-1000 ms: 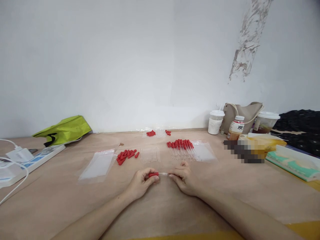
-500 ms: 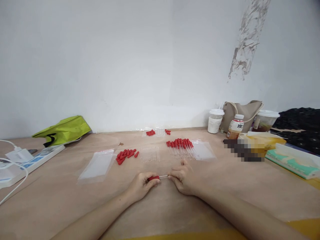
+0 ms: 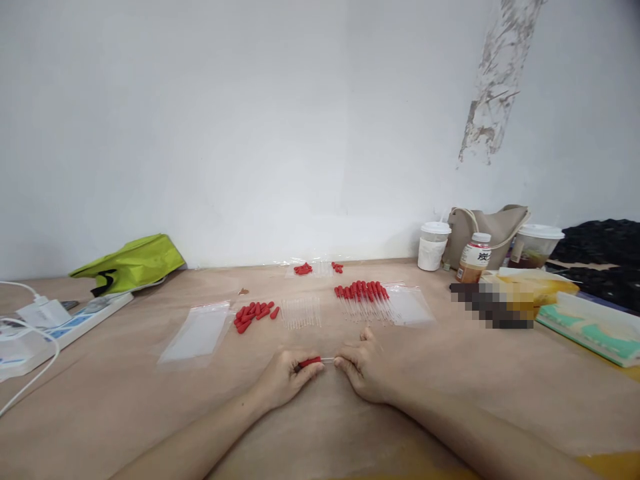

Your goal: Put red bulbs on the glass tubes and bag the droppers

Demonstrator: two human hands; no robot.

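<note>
The left hand [image 3: 286, 377] is gripping a red cap [image 3: 310, 362] between its thumb and fingers. The right hand [image 3: 364, 371] is pinching a thin clear tube [image 3: 327, 360] with its thumb and fingers. The tube runs straight from the red cap to the right hand, so the two hands are close together but a little apart. The cap and tube are at the near middle of the table [image 3: 320, 433].

Just past the left hand, to the left, is a pile of red caps [image 3: 254, 314]. Next to it, on the right, is a row of clear tubes [image 3: 301, 313]. More to the right are lots of tubes with red tops [image 3: 364, 300], lying side by side with the red ends far and the thin ends near. A flat see-through bag [image 3: 197, 331] lies left of the pile, and another clear bag [image 3: 414, 305] lies right beside the red-topped tubes. Far back, near the wall [image 3: 280, 133], there are more little red pieces [image 3: 303, 269] with clear plastic. I can't tell if they are in it or on it.
</note>
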